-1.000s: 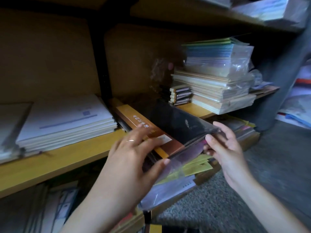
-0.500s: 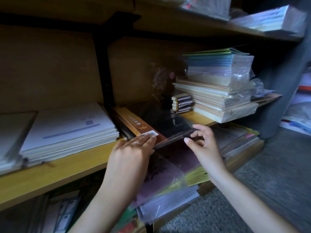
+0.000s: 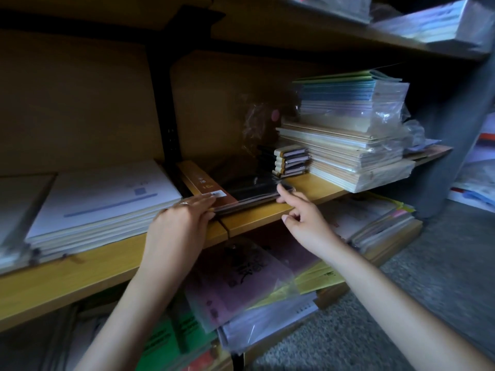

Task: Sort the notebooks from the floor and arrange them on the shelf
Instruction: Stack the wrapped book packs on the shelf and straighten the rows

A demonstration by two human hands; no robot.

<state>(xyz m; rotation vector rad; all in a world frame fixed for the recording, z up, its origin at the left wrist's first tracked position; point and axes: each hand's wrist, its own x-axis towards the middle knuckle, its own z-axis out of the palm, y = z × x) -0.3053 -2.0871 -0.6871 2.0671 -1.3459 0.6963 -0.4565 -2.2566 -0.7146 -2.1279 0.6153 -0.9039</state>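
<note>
The left hand (image 3: 179,226) lies with straight fingers on the near left corner of the dark wrapped notebook pack (image 3: 249,192), thumb at its near edge; whether it pinches the pack I cannot tell. The right hand (image 3: 305,220) touches the pack's near right corner with an outstretched forefinger, its other fingers loosely curled and grasping nothing. The pack rests on the middle shelf (image 3: 267,218), so the step in hand looks like seating it. The next move probably calls for a gentle push farther in, squaring the pack between its neighbours, then letting go.

Counted:
- two hands
- one pack under them
- to the left, one stack of white books (image 3: 101,199)
- to the right, one pile of small notebooks (image 3: 293,160), about five spines
- beyond that, one tall stack (image 3: 348,156) topped by one plastic-wrapped bundle (image 3: 348,100)
</note>
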